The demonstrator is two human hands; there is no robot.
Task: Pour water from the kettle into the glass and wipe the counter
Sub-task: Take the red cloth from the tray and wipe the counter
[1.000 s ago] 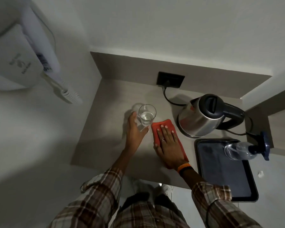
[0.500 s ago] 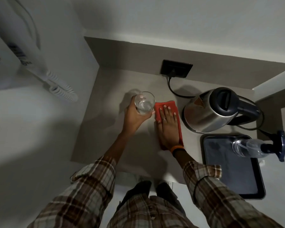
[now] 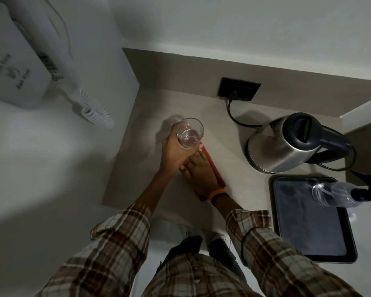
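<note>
My left hand (image 3: 174, 153) grips a clear glass (image 3: 190, 132) with a little water in it, lifted above the grey counter (image 3: 150, 172). Beneath it my right hand (image 3: 199, 171) lies flat, fingers spread, on a red cloth (image 3: 215, 171) on the counter. The left hand partly overlaps the right hand's fingers and hides the cloth's far end. A steel kettle (image 3: 278, 148) with a black lid and handle stands to the right on its base, its lid down.
A black tray (image 3: 308, 236) lies at the right front with a clear spray bottle (image 3: 334, 195) above it. A black wall socket (image 3: 239, 89) with the kettle's cord sits at the back. A white wall-mounted hair dryer (image 3: 15, 67) with a coiled cord hangs on the left.
My left hand has lifted the glass off the counter and holds it over the cloth. My right hand has slid the cloth leftward under the glass.
</note>
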